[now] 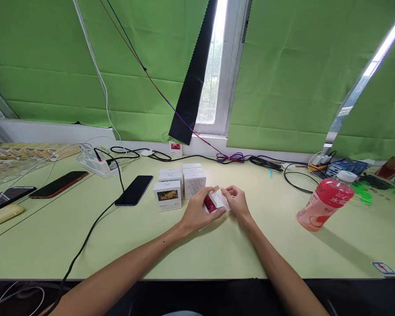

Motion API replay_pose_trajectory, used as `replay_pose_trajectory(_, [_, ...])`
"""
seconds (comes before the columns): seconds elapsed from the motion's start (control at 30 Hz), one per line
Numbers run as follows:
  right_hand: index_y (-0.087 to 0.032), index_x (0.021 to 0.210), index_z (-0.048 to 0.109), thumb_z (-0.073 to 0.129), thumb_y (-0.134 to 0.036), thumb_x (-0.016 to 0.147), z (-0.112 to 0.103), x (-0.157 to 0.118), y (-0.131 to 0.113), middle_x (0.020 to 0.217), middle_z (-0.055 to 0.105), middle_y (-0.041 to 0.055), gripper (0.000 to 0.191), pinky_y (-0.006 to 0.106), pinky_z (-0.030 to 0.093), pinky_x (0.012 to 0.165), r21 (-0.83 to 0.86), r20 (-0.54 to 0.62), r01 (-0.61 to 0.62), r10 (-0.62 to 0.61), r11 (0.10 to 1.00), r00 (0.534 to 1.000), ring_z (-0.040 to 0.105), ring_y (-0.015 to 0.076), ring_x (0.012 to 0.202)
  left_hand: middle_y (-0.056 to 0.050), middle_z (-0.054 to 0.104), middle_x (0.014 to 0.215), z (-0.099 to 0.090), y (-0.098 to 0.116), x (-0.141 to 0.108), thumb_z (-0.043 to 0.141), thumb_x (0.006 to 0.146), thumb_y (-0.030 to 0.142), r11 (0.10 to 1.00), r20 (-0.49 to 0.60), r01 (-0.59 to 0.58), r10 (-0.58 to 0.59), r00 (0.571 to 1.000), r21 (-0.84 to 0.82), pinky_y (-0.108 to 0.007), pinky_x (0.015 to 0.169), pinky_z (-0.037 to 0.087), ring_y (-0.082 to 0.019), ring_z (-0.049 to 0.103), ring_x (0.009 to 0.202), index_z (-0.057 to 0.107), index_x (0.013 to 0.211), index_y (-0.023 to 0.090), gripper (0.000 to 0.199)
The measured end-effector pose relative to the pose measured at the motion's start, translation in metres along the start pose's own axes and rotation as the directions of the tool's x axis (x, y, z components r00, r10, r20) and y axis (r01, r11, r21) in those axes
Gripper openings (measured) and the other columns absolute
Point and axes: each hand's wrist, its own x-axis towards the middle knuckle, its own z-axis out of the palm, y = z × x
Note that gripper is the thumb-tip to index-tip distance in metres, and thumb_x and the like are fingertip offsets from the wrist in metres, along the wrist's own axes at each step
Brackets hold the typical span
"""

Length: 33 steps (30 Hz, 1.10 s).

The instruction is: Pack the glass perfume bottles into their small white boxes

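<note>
My left hand (199,210) is wrapped round a small white cardboard box (218,200) with a dark red picture on its side. The box is tilted and its end flaps stand up. My right hand (238,204) pinches a flap at the box's right edge. Just beyond my left hand stand several similar white boxes in two rows. The front left box (168,195) shows a yellow plant picture, and the right row's front box (195,184) carries small print. What is inside the held box is hidden.
A pink drink bottle (326,202) stands at right. A dark phone (134,190) lies left of the boxes, with a black cable (95,224) running past it to the table's front edge. A power strip (100,166) and more phones lie further left. Cables (266,162) line the back.
</note>
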Motion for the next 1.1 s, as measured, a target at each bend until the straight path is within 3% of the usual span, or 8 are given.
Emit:
replay_pose_trajectory(0.17, [-0.021,0.078,0.062,0.077,-0.053,0.066,0.000,0.000,-0.004,0.063,0.063,-0.0006,0.037,0.026,0.040,0.051,0.122,0.031,-0.096,0.093,0.988,0.995,0.055,0.0157,0.056,-0.002,0.066,0.094,0.002,0.000,-0.003,0.080,0.071,0.045,0.995,-0.053,0.000,-0.005,0.999,-0.099,-0.027,0.066,0.047,-0.016,0.061,0.076,0.056,0.115,0.021,0.054])
replay_pose_trajectory(0.27, [-0.021,0.090,0.063,0.078,-0.047,0.064,-0.002,-0.003,-0.010,0.067,0.067,-0.0005,0.040,0.025,0.037,0.047,0.248,0.158,-0.250,0.215,0.936,0.964,0.056,0.0158,0.054,-0.001,0.065,0.092,0.002,0.001,-0.004,0.080,0.071,0.043,0.991,-0.068,-0.017,0.008,0.998,-0.136,-0.026,0.064,0.046,-0.015,0.059,0.074,0.056,0.113,0.021,0.053])
replay_pose_trajectory(0.37, [-0.022,0.099,0.063,0.080,-0.039,0.062,-0.004,-0.006,-0.016,0.072,0.070,0.0001,0.044,0.025,0.040,0.049,0.337,0.252,-0.316,0.239,0.887,0.938,0.060,0.0175,0.058,-0.001,0.064,0.091,0.002,0.002,-0.003,0.079,0.073,0.040,0.986,-0.070,-0.037,0.027,0.997,-0.160,-0.026,0.064,0.045,-0.015,0.058,0.074,0.054,0.113,0.021,0.051])
replay_pose_trajectory(0.67, [-0.023,0.096,0.065,0.086,-0.029,0.058,-0.008,-0.004,-0.020,0.071,0.067,0.0002,0.043,0.028,0.043,0.057,0.541,0.328,-0.325,0.161,0.776,0.931,0.058,0.0166,0.060,-0.002,0.062,0.098,0.005,-0.004,-0.005,0.074,0.081,0.041,0.964,-0.031,-0.106,0.102,0.994,-0.245,-0.028,0.071,0.045,-0.018,0.059,0.084,0.044,0.119,0.023,0.052])
replay_pose_trajectory(0.93, [-0.024,0.098,0.065,0.084,-0.027,0.063,-0.013,-0.006,-0.025,0.073,0.067,-0.0021,0.040,0.025,0.042,0.053,0.647,0.297,-0.298,0.128,0.702,0.946,0.056,0.0134,0.057,-0.002,0.060,0.098,0.004,-0.003,-0.004,0.065,0.088,0.044,0.949,0.065,0.021,0.000,0.998,-0.315,-0.028,0.071,0.046,-0.017,0.058,0.084,0.038,0.124,0.025,0.049])
replay_pose_trajectory(1.1, [-0.022,0.099,0.066,0.083,-0.026,0.063,-0.013,-0.007,-0.029,0.075,0.068,-0.0029,0.039,0.021,0.043,0.052,0.693,0.276,-0.288,0.125,0.661,0.953,0.055,0.0102,0.057,-0.001,0.063,0.103,0.005,-0.010,-0.002,0.064,0.090,0.046,0.926,0.098,0.081,-0.048,0.994,-0.369,-0.033,0.081,0.051,-0.019,0.063,0.092,0.036,0.127,0.027,0.050])
